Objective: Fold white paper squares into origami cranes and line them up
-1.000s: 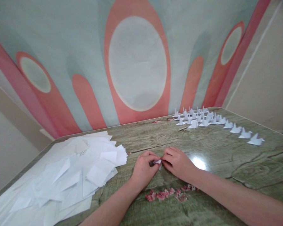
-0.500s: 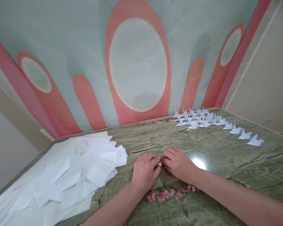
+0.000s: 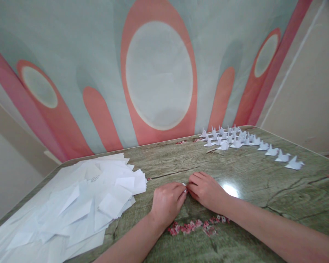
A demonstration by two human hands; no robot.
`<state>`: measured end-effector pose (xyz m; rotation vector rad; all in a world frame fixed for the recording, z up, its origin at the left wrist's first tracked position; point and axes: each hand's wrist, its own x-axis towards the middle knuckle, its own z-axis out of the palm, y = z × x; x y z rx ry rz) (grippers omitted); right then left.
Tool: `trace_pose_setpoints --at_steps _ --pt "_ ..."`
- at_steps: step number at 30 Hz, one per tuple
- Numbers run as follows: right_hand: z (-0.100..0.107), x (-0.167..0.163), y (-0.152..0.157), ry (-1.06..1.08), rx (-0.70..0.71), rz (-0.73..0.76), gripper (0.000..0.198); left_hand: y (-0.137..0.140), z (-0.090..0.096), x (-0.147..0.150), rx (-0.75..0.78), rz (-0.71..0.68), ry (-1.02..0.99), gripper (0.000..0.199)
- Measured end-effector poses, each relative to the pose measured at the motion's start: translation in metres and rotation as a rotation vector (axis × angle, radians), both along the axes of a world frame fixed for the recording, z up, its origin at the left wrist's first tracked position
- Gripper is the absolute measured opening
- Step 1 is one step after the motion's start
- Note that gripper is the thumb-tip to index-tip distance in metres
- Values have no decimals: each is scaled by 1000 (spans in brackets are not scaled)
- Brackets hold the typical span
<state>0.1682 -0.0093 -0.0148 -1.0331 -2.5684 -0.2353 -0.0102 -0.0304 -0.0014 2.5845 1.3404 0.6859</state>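
Near the middle of the table, my left hand [image 3: 168,201] and my right hand [image 3: 204,190] meet at the fingertips. Between them is a small piece of folded white paper [image 3: 184,185], of which only a sliver shows; the fingers cover the rest. Both hands are closed, with thumbs and fingers pinching the paper from either side. Its folded shape cannot be made out. At the far right stand several white paper cranes [image 3: 294,163], set in rows. To the left of my left hand lies a loose heap of white paper sheets [image 3: 115,204].
The wood-patterned table [image 3: 252,230] carries a printed strip of pink flowers [image 3: 189,227] in front of my hands. A bright light reflection [image 3: 230,190] shows beside my right wrist. Behind the table's far edge hangs a green and coral patterned backdrop [image 3: 159,135].
My left fingers have shifted slightly over the paper, and a sliver of it now shows above the fingertips. The view has moved a little. Cranes and sheets stay put.
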Motion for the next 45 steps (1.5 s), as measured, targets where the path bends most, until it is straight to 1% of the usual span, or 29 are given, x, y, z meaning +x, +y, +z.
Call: trace_pose_setpoints --at_steps 5,10,14,17,21,27,31,35,41,45 --pt "-2 1 0 -7 5 -2 11 0 -1 0 0 -12 -41 20" --pt "-1 0 0 -6 -5 -11 12 -1 2 1 4 -21 83 22" --pt "0 0 -2 -7 -35 -14 11 -1 4 2 30 -30 128 20" --pt "1 1 -3 19 -85 -12 11 -1 4 2 42 -29 148 17" --pt "2 2 -3 84 -165 -27 10 -3 6 2 40 -32 186 19" --pt "0 4 -2 199 -216 -24 20 -9 16 5 33 -21 333 25" --pt "-3 6 1 218 -224 -12 24 -14 22 8 15 -39 385 29" --pt "-3 7 2 139 -185 -3 26 -17 23 11 -22 -34 408 35" --pt "8 0 -4 -129 -53 -23 10 -21 20 14 -37 -33 440 47" --pt "10 -6 -7 -189 -1 -23 8 -31 20 21 -70 15 502 53"
